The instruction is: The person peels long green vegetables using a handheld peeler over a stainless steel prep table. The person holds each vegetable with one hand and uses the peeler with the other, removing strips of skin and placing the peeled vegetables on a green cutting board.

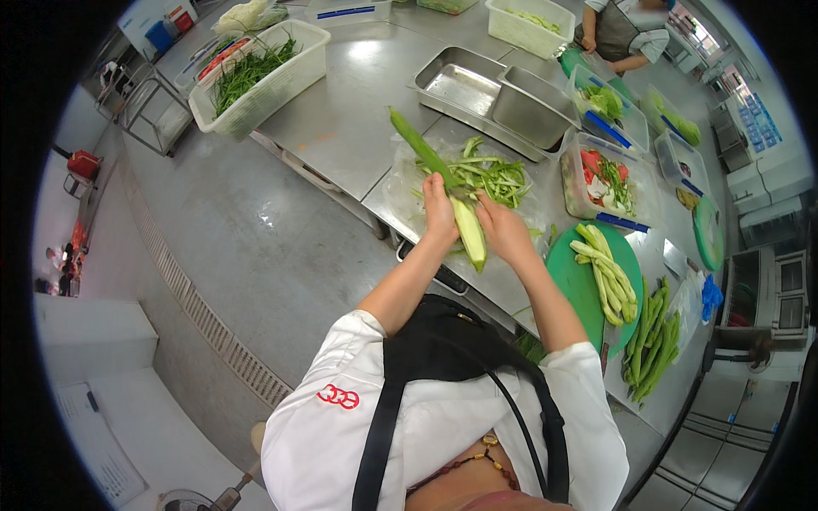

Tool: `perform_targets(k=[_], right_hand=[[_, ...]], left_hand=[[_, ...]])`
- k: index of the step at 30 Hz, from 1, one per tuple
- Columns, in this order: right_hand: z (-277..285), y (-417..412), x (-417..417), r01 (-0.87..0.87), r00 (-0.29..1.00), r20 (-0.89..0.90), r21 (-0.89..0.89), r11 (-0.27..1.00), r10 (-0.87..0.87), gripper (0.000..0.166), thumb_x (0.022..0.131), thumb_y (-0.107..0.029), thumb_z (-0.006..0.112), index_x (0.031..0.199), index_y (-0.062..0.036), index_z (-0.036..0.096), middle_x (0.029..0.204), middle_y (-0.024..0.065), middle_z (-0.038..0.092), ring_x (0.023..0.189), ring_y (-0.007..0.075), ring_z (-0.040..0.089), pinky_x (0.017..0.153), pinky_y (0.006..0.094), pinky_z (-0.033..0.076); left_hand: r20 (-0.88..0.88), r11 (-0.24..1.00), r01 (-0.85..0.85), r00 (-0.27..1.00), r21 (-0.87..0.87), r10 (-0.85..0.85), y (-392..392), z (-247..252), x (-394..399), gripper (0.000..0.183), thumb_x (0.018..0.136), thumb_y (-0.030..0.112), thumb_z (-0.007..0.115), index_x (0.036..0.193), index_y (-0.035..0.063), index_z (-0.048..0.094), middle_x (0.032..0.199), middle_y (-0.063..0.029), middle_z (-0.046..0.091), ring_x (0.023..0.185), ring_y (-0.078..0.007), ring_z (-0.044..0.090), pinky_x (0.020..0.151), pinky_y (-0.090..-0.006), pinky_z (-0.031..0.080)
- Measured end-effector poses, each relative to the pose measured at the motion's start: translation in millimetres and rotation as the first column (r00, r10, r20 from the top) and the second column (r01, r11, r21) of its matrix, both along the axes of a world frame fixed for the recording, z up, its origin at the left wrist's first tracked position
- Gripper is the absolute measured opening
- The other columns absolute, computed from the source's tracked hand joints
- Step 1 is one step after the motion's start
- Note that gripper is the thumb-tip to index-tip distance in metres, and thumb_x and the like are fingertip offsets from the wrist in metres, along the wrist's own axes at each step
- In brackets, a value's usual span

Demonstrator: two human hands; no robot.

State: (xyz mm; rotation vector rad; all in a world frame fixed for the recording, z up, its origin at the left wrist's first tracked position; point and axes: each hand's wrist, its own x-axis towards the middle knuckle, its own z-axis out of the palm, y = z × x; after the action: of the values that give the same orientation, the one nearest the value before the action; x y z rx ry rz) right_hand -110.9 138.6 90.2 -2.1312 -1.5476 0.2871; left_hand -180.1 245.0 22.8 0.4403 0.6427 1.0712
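Observation:
A long green gourd (pixel 420 142), its near end peeled pale, lies in the grip of my left hand (pixel 439 207). My right hand (pixel 501 220) holds a small metal peeler (pixel 463 190) against the gourd's middle. Beneath them, a heap of green peelings (pixel 501 179) rests on a clear plastic sheet. To the right, peeled gourds (pixel 604 274) lie on a round green cutting board (pixel 572 290), with a knife (pixel 611 338) at its near edge. Several unpeeled green gourds (pixel 652 342) are beside the board.
Steel pans (pixel 447 105) stand beyond the peelings. A white basket of green stalks (pixel 281 80) is at the far left corner. Tubs of cut vegetables (pixel 613 211) line the right, near a cleaver (pixel 676 257). A co-worker (pixel 620 32) stands across the steel table (pixel 358 48).

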Motion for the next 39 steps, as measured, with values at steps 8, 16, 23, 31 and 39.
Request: perform_targets(k=[8,16,23,31,39], right_hand=[[-46,91,53,-0.024,0.994,-0.103,-0.016,1.0,0.022,0.038,0.087,-0.032,0.044,0.108,-0.0033,0.057,0.099,0.02,0.06,0.091,0.037,0.057,0.079,0.0434,0.045],[-49,101,64,0.05,0.973,-0.226,0.029,0.998,-0.042,0.04,0.087,-0.031,0.047,0.116,-0.0041,0.055,0.107,0.0194,0.059,0.099,0.0343,0.057,0.085,0.0364,0.043],[-18,47,64,0.1,0.973,-0.219,0.098,0.99,-0.076,0.04,0.085,-0.032,0.05,0.116,-0.0058,0.054,0.101,0.0194,0.06,0.091,0.0356,0.058,0.077,0.0404,0.046],[11,-55,9,0.004,1.0,-0.027,0.006,1.0,-0.004,0.041,0.084,-0.03,0.053,0.118,-0.0058,0.052,0.096,0.0189,0.061,0.082,0.0338,0.06,0.069,0.0409,0.047],[10,6,9,0.092,0.996,0.033,-0.142,0.986,-0.088,0.041,0.084,-0.03,0.05,0.117,-0.0056,0.053,0.092,0.021,0.062,0.084,0.0372,0.059,0.072,0.0422,0.047]], left_hand=[[-0.126,0.978,0.207,0.971,0.017,-0.203,-52,-18,9,0.028,0.093,0.029,0.043,0.107,0.0045,0.042,0.09,-0.0058,0.05,0.08,-0.0143,0.048,0.073,-0.0301,0.043],[-0.273,0.957,0.286,0.925,0.043,-0.264,-75,-8,10,0.02,0.087,0.023,0.043,0.094,0.0054,0.048,0.078,-0.003,0.048,0.062,-0.0122,0.047,0.056,-0.0263,0.042],[0.036,0.966,0.216,0.976,-0.141,-0.213,-35,-23,17,0.031,0.091,0.034,0.038,0.099,0.0067,0.049,0.085,-0.0059,0.055,0.073,-0.0184,0.055,0.066,-0.0349,0.047],[0.32,0.94,0.226,0.937,-0.258,-0.137,-6,-7,6,0.044,0.095,0.042,0.031,0.115,0.0055,0.045,0.109,-0.0099,0.054,0.095,-0.0242,0.055,0.081,-0.0394,0.048],[0.172,0.973,0.184,0.972,-0.137,-0.16,-32,-11,9,0.042,0.095,0.038,0.033,0.116,0.003,0.044,0.108,-0.009,0.053,0.093,-0.0206,0.054,0.081,-0.0348,0.046]])
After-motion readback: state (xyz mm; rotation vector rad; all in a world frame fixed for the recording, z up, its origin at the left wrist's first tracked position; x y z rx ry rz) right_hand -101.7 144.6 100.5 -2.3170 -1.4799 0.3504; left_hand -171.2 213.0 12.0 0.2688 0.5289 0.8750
